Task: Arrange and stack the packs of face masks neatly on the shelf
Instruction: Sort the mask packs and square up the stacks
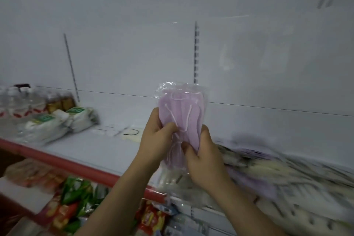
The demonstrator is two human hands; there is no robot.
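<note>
Overhead, white shelf (99, 151) with red edge, white wall (134, 25).

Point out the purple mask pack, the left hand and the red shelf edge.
purple mask pack (182, 109), head view, upper front of the pack
left hand (156, 140), head view, back of hand
red shelf edge (57, 159), head view, front strip

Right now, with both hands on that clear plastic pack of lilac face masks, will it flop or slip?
The clear plastic pack of lilac face masks probably flops: it pinches in where the left hand and right hand take their grip. Its glossy film may be slippery. It looks light, held upright above the white shelf.
</note>
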